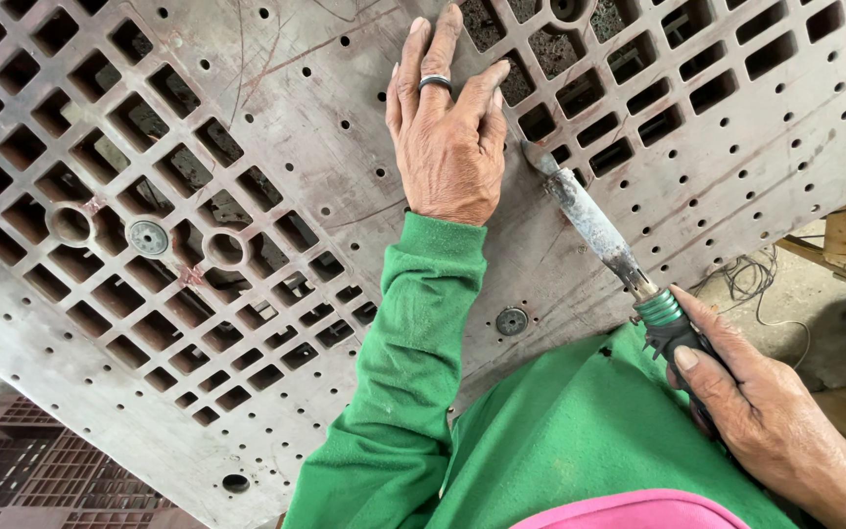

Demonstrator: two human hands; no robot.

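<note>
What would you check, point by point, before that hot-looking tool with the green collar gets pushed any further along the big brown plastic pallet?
1. Left hand flat on the brown perforated plastic pallet, steadying it: ok.
2. Right hand gripping the dark handle of the long soldering-type tool with green collar: ok.
3. Tool tip touching the pallet: ok.
4. Left thumb clear of the tip: not ok, very close.
5. Tool hot: cannot tell.
6. Green sleeve away from the shaft: ok.

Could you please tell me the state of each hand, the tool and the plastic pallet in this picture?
Left hand: open, laid flat on the pallet, ring on one finger.
Right hand: closed around the tool's handle.
Soldering iron: held slanted, soiled shaft, tip against the pallet beside the left thumb.
Pallet: tilted up, worn and scratched, grid openings and small holes.
Round caps: seated in the pallet.
</note>
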